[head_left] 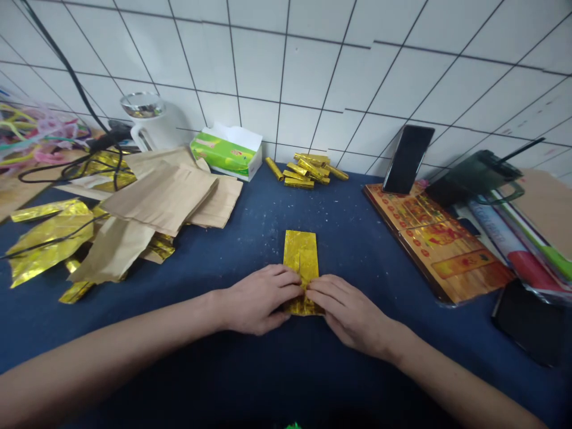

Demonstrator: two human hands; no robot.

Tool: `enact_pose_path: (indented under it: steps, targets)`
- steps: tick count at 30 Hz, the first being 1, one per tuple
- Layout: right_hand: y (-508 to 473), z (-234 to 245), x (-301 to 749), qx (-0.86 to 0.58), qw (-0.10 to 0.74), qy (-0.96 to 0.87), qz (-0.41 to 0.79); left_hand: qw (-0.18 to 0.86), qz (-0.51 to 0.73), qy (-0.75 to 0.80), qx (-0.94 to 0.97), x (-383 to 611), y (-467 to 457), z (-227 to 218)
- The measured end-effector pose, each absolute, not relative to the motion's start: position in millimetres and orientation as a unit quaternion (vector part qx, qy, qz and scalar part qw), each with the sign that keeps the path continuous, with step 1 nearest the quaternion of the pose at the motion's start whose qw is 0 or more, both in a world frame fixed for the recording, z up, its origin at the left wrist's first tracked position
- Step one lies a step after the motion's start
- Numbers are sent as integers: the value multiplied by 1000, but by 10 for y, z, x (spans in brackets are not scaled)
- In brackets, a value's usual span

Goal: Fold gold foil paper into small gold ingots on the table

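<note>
A strip of gold foil paper [301,250] lies on the blue tabletop in front of me, long side pointing away. Creases and a slit-like line run along its middle. My left hand [266,298] grips its near left part, fingertips pressed on top and thumb at the near edge. From the right, my right hand [351,307] holds the near right part in the same way. The two sets of fingertips almost meet over the strip. Part of the foil's near end is hidden under the fingers.
Several rolled gold foil tubes [308,170] lie by the tiled wall. Brown paper sheets [163,196] and loose gold foil [49,244] cover the left, near a tissue box [227,156] and white mug [154,128]. A phone [409,158] leans on an orange-red packet [429,238] at right.
</note>
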State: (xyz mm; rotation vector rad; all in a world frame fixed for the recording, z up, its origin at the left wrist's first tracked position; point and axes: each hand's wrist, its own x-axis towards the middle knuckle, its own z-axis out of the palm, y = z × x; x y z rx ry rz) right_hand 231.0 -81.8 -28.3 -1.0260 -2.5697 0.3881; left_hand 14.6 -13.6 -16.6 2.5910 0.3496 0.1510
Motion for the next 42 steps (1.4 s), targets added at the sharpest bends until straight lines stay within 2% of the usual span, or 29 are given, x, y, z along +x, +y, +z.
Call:
enact_pose_path:
  steps: [6,12,23,30,42]
  targets:
    - [-790,-341,2292,-400,298,-842,204,277,76,163,944,118,-155,-244]
    - [-794,-381,2272,-462,321,-798,216,296,97,205,928,154,-185,-285]
    - [-690,-242,2204,-587,234,-727,269,383,156,345,843,278,-182,-215]
    - [-626,-212,2178,-650,176,-683,283,343,93,431,829,328,-163,-181]
    - [-552,-194,2181,-655,167,-665,318,270,37,454,848,370,-187,-208]
